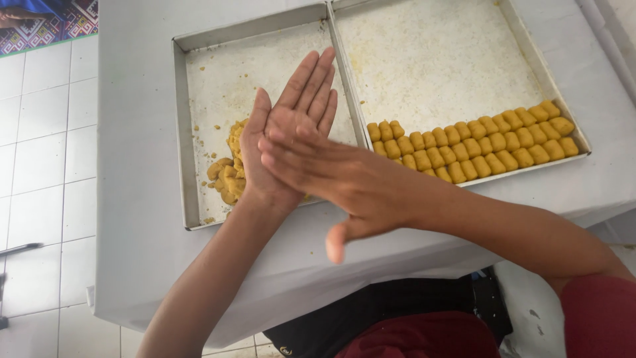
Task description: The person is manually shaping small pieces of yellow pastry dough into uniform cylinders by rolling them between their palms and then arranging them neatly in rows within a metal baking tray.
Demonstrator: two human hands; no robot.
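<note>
My left hand [298, 99] is held flat over the left metal tray [179, 132], palm up and fingers pointing away from me. My right hand [311, 166] lies across it, palm pressed on palm and slightly blurred. Anything between the palms is hidden. Just under and left of my hands, a lump of yellow-brown dough [228, 176] sits in the near part of the left tray. The right metal tray [530, 46] holds rows of small shaped dough pieces [477, 142] along its near edge.
Both trays stand side by side on a table covered with a white cloth [132, 199]. Crumbs dot the tray floors. White floor tiles [40, 166] lie to the left, with a patterned mat [46, 23] at the top left corner.
</note>
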